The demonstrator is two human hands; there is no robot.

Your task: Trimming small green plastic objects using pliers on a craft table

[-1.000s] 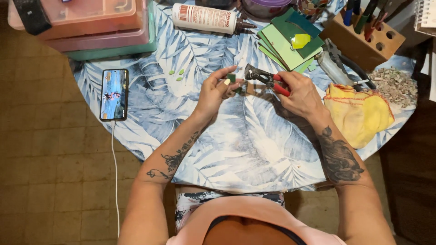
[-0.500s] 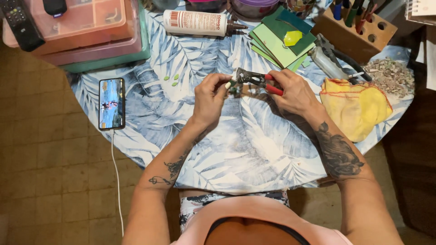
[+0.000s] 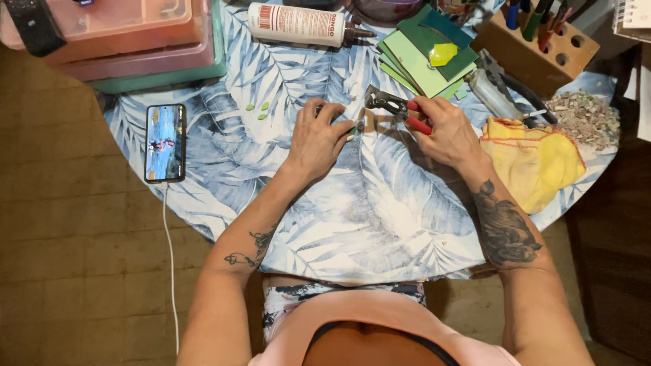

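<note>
You are gripping the red-handled nippers [image 3: 397,108] in your right hand [image 3: 444,132], fingers curled tight around the handles, with the dark metal head pointing away from that hand toward your left. Your left hand [image 3: 319,135] is pinching a small green piece [image 3: 353,127] between thumb and fingertips, holding it just at its own right edge, in the gap between your two hands. The tool's long axis is running slantwise: handles sitting in your right palm, head reaching up and leftward, ending slightly beyond the green piece and a little farther from you than it. So the piece is lying just below and beside the tool's head, near but seemingly not between the blades; whether they are touching is too small to tell. Your left hand is the nearer one to the piece.
</note>
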